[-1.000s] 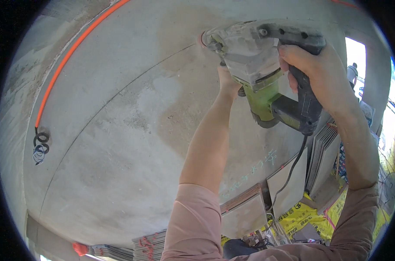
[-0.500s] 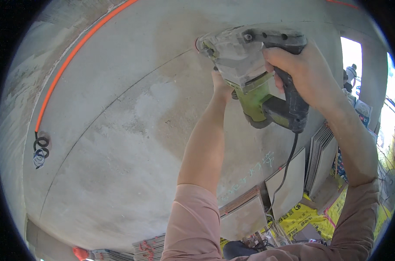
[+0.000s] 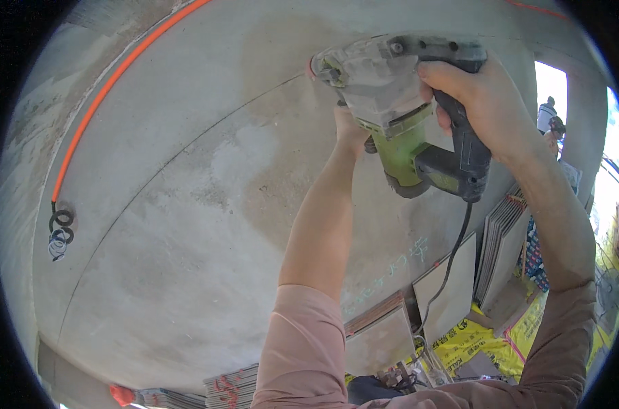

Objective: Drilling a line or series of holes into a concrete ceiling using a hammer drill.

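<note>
A dusty green and black wall chaser (image 3: 401, 146) with a pale, powder-coated guard rests at the wall, its front end on a thin dark line (image 3: 180, 153). My right hand (image 3: 483, 102) is wrapped round the black rear handle, thumb over the top. On the tool's left side, my left hand (image 3: 352, 129) reaches up behind the body and holds it; most of its fingers are hidden there. A black power cord (image 3: 452, 252) hangs from the handle's lower end. The cutting part cannot be seen under the guard.
Grey plastered wall (image 3: 207, 273) fills the middle. An orange conduit (image 3: 95, 112) with coiled wires (image 3: 58, 238) runs down the left. Stacked panels (image 3: 503, 245) lean at lower right, near yellow printed sheeting (image 3: 459, 337). Another person (image 3: 553, 126) is at the far right opening.
The wall chaser and both hands have shifted slightly to the right in view. Both hands keep their hold. More of the person at the far right shows now.
</note>
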Motion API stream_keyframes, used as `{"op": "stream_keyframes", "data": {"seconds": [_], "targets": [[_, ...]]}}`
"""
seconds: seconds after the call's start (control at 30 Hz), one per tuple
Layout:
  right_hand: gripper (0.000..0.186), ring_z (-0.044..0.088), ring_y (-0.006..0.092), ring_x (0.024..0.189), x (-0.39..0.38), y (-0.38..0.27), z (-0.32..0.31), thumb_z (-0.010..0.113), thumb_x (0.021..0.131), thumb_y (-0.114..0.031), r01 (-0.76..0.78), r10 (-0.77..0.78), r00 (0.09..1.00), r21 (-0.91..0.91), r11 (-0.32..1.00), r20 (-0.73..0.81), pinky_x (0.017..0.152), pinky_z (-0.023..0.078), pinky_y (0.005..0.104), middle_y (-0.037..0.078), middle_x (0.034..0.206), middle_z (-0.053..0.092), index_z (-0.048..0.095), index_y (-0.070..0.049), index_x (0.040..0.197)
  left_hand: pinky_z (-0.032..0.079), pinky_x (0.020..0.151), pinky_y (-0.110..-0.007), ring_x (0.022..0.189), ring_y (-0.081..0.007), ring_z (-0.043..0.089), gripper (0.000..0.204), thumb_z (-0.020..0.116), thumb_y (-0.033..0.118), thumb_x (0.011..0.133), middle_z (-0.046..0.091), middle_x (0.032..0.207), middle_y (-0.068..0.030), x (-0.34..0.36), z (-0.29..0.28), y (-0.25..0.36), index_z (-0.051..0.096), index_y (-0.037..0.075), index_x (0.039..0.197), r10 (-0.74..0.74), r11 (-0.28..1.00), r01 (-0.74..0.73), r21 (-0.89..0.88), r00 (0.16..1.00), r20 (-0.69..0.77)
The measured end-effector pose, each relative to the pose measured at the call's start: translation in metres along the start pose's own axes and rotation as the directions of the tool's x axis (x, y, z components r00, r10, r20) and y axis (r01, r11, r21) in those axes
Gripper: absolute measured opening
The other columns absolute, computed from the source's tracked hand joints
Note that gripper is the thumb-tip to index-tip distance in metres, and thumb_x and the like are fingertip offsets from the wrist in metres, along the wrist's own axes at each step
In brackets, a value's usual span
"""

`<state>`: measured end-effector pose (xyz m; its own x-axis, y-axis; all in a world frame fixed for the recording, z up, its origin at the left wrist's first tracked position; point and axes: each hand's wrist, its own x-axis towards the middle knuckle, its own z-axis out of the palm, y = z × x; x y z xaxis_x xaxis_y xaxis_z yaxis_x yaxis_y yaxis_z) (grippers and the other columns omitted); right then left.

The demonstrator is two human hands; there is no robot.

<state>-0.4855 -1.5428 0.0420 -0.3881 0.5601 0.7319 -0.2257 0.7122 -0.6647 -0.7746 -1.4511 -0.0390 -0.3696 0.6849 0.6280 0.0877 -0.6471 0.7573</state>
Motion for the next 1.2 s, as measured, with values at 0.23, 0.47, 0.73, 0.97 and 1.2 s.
{"op": "stream_keyframes", "data": {"seconds": [0.23, 0.47, 0.73, 0.97, 1.2], "targets": [[0.025, 0.056, 0.0101, 0.055, 0.011, -0.002, -0.012, 0.064, 0.094, -0.026, 0.009, 0.001, 0.997, -0.133, 0.991, 0.081, 0.052, 0.043, 0.0271, 0.002, 0.075, 0.063, 0.066, -0.002, 0.086, 0.051, 0.085, -0.034, 0.1, -0.0138, 0.063, 0.034, 0.072, -0.003, 0.085, 0.07, 0.113, -0.0035, -0.001, 0.01, 0.001, 0.065, 0.001, 0.119, 0.055, 0.998, -0.054, 0.036, 0.998, -0.021], [0.028, 0.055, 0.0099, 0.055, 0.002, -0.007, -0.006, 0.064, 0.094, -0.027, 0.011, -0.01, 0.999, -0.021, 1.0, 0.039, 0.052, 0.042, 0.0273, 0.003, 0.072, 0.061, 0.063, -0.002, 0.081, 0.052, 0.089, -0.036, 0.107, -0.0182, 0.062, 0.033, 0.058, 0.001, 0.096, 0.065, 0.122, -0.0053, -0.002, 0.017, 0.003, 0.058, 0.002, 0.129, -0.071, 0.962, 0.059, -0.268, 0.997, -0.036], [0.031, 0.055, 0.0092, 0.053, 0.001, -0.015, -0.006, 0.065, 0.093, -0.034, -0.062, 0.066, 0.998, -0.117, 0.991, 0.026, 0.05, 0.042, 0.0268, 0.001, 0.068, 0.059, 0.065, -0.005, 0.082, 0.052, 0.084, -0.034, 0.104, -0.016, 0.063, 0.038, 0.059, -0.011, 0.091, 0.065, 0.12, -0.0056, -0.004, 0.007, 0.006, 0.06, 0.002, 0.127, -0.115, 0.969, 0.111, -0.219, 0.993, -0.004], [0.031, 0.055, 0.0092, 0.053, 0.0, -0.014, 0.002, 0.066, 0.092, -0.034, -0.018, 0.018, 1.0, 0.009, 1.0, -0.023, 0.049, 0.043, 0.0266, 0.001, 0.07, 0.061, 0.066, -0.004, 0.084, 0.052, 0.081, -0.032, 0.096, -0.0137, 0.062, 0.03, 0.065, -0.009, 0.086, 0.07, 0.11, -0.005, -0.003, 0.001, 0.004, 0.067, 0.0, 0.115, -0.033, 0.993, 0.038, -0.109, 0.998, 0.048], [0.029, 0.056, 0.0083, 0.052, -0.002, -0.009, 0.0, 0.064, 0.091, -0.031, -0.008, 0.007, 0.999, -0.019, 1.0, -0.049, 0.051, 0.043, 0.0254, 0.001, 0.061, 0.06, 0.066, -0.005, 0.08, 0.051, 0.08, -0.031, 0.093, -0.0114, 0.061, 0.022, 0.069, -0.002, 0.087, 0.073, 0.102, -0.0034, 0.011, 0.001, -0.012, 0.071, 0.0, 0.108, -0.026, 0.997, 0.022, -0.072, 0.998, -0.057]]}}
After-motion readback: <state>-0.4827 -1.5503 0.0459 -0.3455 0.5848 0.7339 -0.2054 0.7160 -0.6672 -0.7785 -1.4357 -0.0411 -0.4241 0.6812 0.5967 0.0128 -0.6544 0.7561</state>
